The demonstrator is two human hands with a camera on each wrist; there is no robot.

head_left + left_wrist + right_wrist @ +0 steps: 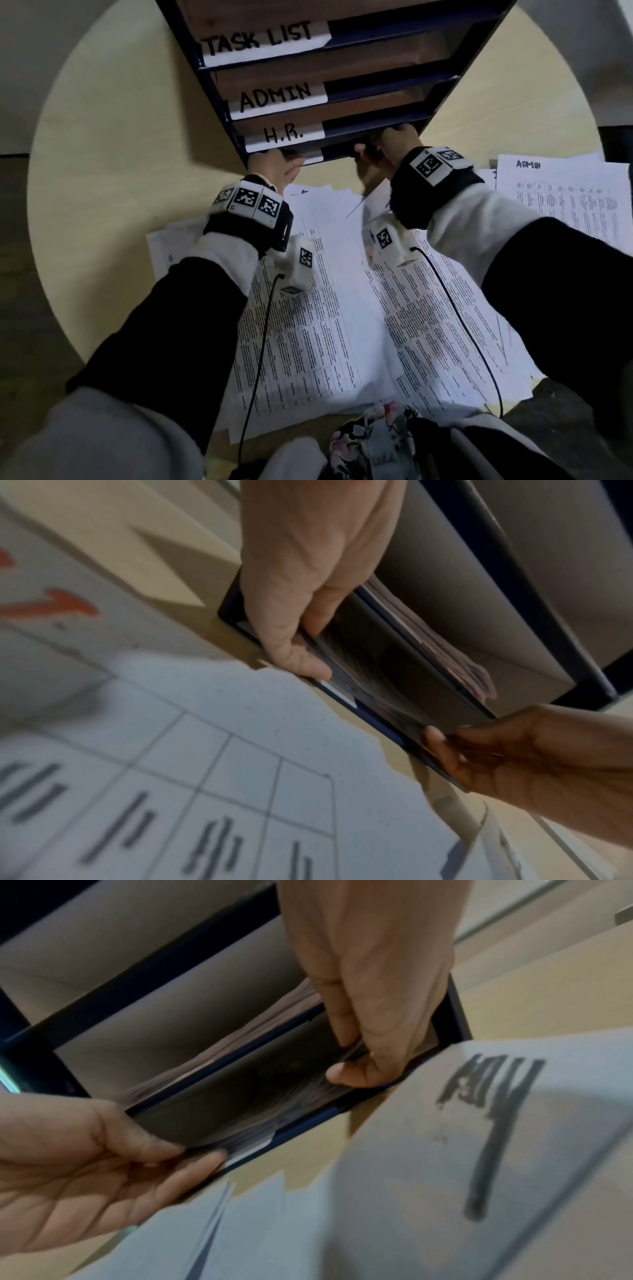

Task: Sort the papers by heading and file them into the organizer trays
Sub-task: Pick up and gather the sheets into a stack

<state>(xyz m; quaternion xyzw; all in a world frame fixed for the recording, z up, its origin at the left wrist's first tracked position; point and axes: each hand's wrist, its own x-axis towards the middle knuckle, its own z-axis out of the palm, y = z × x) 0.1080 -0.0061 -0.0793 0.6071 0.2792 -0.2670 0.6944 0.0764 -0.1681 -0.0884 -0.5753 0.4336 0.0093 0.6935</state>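
Observation:
A dark blue organizer (219, 102) stands at the back of the table with trays labelled TASK LIST (260, 39), ADMIN (275, 96) and H.R. (284, 134). Both hands reach into the lowest tray, under the H.R. one. My left hand (277, 166) pinches the left end of a paper stack (369, 674), thumb below and fingers on top. My right hand (383, 147) pinches the stack's right end (274, 1096) the same way. The stack lies mostly inside the tray. The H.R. tray above holds more sheets (455, 653).
Loose printed sheets (329, 308) cover the round beige table (102, 137) under my forearms. A sheet headed ADMIN (561, 205) lies at the right. A sheet with red marks (51, 607) lies left of the organizer. Camera cables (260, 342) hang from both wrists.

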